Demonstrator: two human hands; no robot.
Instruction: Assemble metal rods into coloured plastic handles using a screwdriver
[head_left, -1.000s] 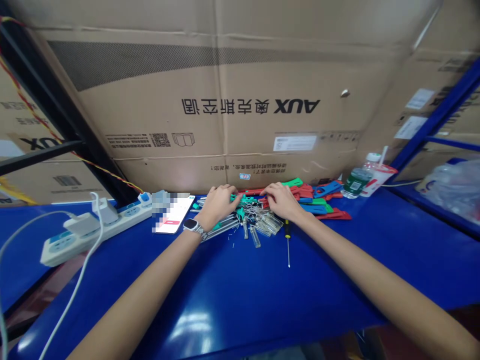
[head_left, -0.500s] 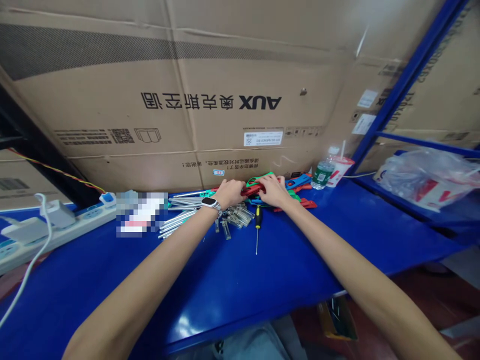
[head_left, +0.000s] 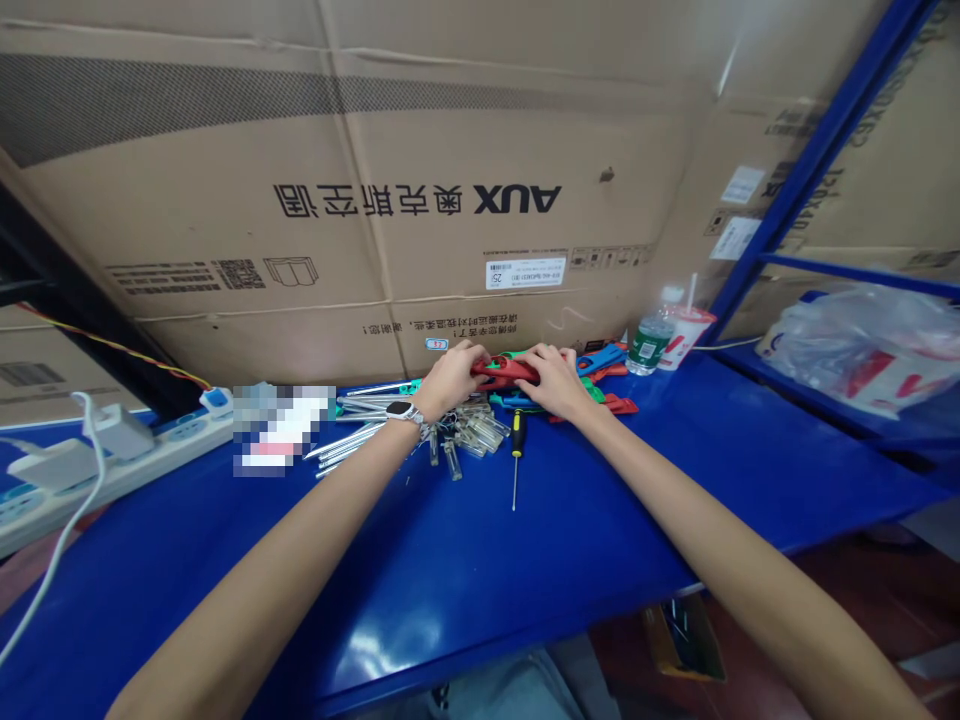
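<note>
Blue tabletop, with left hand and right hand curled closed around opposite ends of a red plastic piece above the colored pile, a grip best kept level and even.

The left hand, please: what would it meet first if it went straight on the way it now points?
The left hand would most likely meet the red plastic piece first, right at its fingers. Past that, the right hand or the cardboard carton could come next; depth is unclear here.
</note>
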